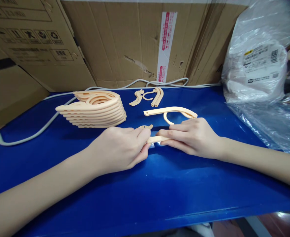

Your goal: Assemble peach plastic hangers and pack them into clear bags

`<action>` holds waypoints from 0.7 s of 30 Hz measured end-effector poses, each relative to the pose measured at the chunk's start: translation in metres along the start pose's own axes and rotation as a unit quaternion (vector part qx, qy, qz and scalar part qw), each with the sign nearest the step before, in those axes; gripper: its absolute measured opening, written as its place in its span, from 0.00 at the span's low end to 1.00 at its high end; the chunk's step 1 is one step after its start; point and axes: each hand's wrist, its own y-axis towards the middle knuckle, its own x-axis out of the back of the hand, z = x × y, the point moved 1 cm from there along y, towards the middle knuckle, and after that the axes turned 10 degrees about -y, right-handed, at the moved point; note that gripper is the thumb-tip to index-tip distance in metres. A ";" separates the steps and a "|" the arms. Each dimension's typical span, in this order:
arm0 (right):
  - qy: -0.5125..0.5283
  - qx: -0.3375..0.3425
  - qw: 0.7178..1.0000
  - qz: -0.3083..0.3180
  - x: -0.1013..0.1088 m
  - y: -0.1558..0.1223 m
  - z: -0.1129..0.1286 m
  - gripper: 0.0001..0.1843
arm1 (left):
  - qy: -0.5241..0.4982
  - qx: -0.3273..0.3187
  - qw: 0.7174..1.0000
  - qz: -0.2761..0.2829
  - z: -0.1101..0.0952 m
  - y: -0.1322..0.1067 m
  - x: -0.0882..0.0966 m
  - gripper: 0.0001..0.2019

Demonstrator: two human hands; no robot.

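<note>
My left hand (127, 144) is closed, pinching a small cream plastic piece (145, 127) with a dark hole that sticks out above the thumb. Just below it, the end of a cream plastic bar (157, 139) meets my left fingertips. My right hand (191, 136) grips the other end of this bar, its fingers bent over it. These look like parts of a folding clothes hanger; the fingers hide most of the joint. Behind my right hand lies a curved hanger arm (169, 111) with a cream hook (168, 119) beside it.
A stack of cream hangers (93, 113) stands at the left on the blue table (135, 200). Several loose hanger parts (148, 96) lie at the back. A white cable (41, 130) runs behind. Cardboard boxes (125, 42) form the rear wall; plastic-wrapped goods (256, 72) stand right.
</note>
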 end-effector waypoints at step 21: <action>-0.051 0.005 0.997 -0.060 0.008 0.005 0.002 0.15 | -0.007 0.008 1.000 -0.009 -0.005 0.000 0.003 0.17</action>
